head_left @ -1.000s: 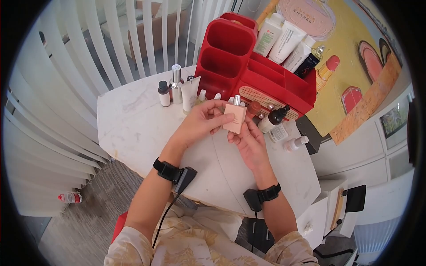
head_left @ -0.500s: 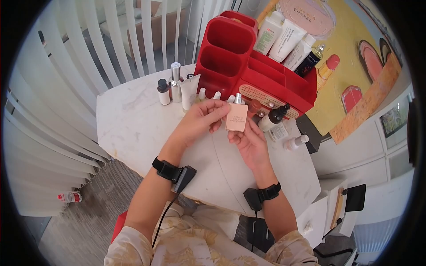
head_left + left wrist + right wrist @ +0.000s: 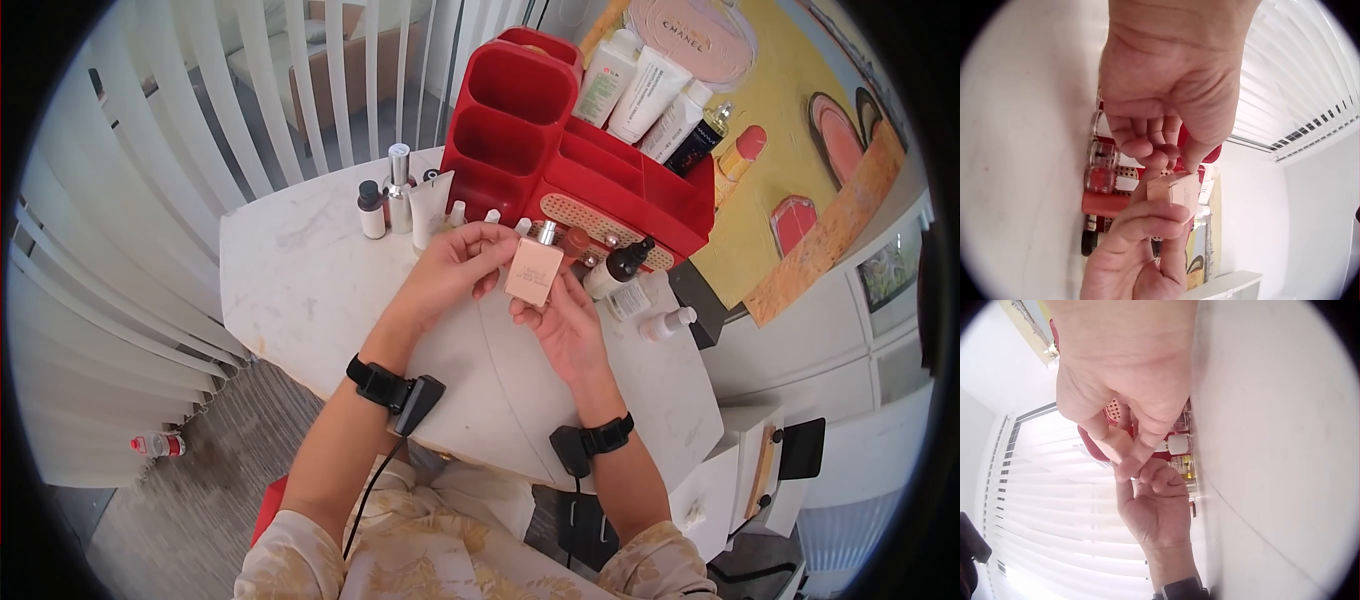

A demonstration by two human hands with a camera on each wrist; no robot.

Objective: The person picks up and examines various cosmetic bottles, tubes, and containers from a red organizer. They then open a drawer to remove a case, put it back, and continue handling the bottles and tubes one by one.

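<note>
A flat pink perfume bottle [image 3: 533, 272] with a silver spray top [image 3: 546, 232] is held up over the table, its lettered face towards me and its top leaning right. My right hand [image 3: 570, 325] grips it low on the right side, thumb on one face and fingers behind. At the upper left corner my left hand [image 3: 452, 268] pinches the edge between thumb and forefinger, the other fingers curled loosely below. In the left wrist view the left thumb tip meets the corner of the bottle [image 3: 1186, 192]. The right wrist view shows the bottle [image 3: 1115, 444] between right thumb and fingers.
A red organizer [image 3: 590, 185] stands behind the hands, with tubes and bottles in its back right part. To the left are a dark-capped bottle [image 3: 371, 212], a silver bottle [image 3: 398, 195] and a white tube [image 3: 430, 212]. A black-capped bottle [image 3: 615, 268] and a small bottle [image 3: 665, 325] stand right.
My left thumb has moved from the perfume bottle's front to its upper left edge, uncovering the lettering. The bottle straightened, then leaned over to the right. My right hand keeps its grip.
</note>
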